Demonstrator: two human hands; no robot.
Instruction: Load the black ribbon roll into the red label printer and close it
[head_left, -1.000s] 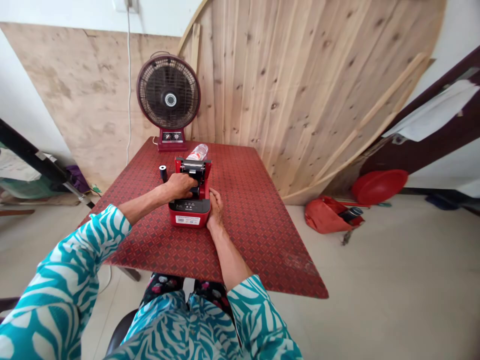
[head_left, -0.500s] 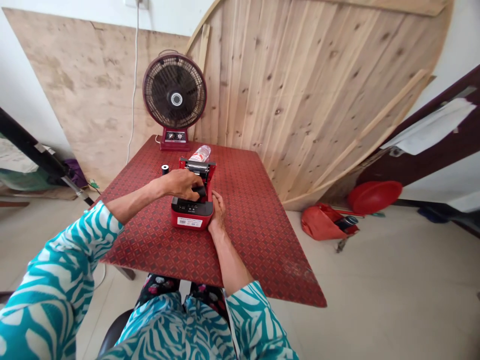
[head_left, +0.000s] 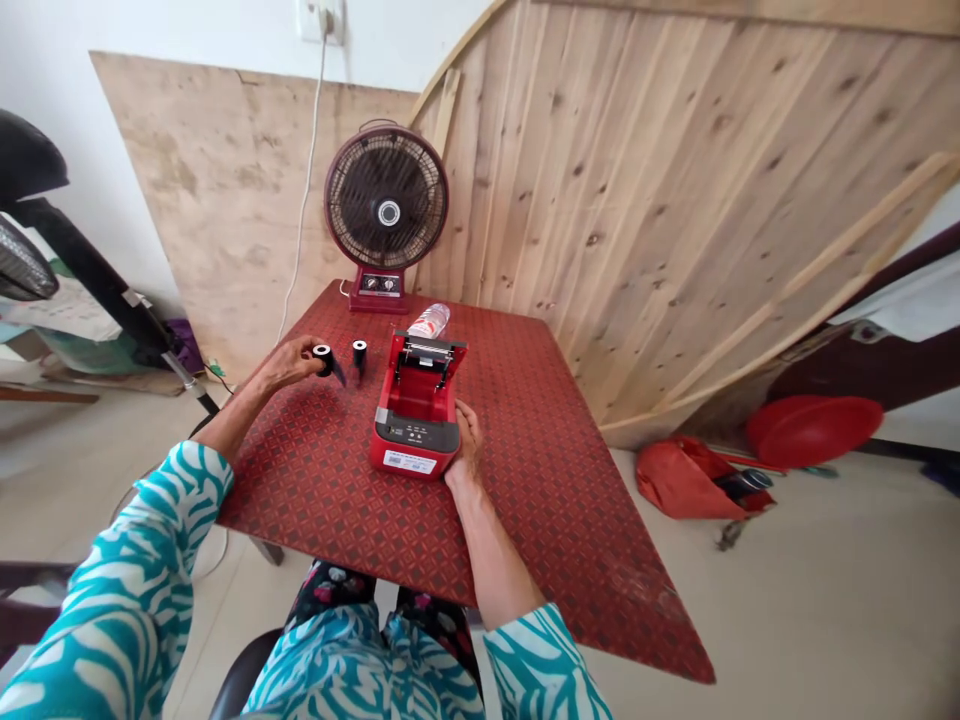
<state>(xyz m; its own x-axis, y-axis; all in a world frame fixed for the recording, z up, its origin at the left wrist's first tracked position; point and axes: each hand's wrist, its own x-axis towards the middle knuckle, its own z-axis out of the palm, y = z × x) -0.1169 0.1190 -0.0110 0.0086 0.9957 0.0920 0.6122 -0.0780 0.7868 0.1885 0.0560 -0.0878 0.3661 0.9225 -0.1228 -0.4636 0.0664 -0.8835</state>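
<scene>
At the left of the table, my left hand [head_left: 294,362] pinches a small black roll [head_left: 324,362] with a white core; a dark loose end hangs from its side. A second black roll [head_left: 359,354] stands upright on the table just to its right. In front of me sits a red label printer [head_left: 420,400] with a black front panel, its lid raised and its red inner bay showing no roll. My right hand [head_left: 466,440] is closed against the printer's right side, steadying it, with some fingers hidden behind the casing.
A clear plastic bottle [head_left: 430,321] lies behind the printer. A maroon fan [head_left: 387,205] stands at the back of the red patterned table [head_left: 555,520]. To the right, an orange bag [head_left: 679,478] and a red basin [head_left: 814,430] are on the floor.
My left hand has come out of the printer's bay and moved left with a black roll. My right hand stays on the printer's side. The view has shifted somewhat left.
</scene>
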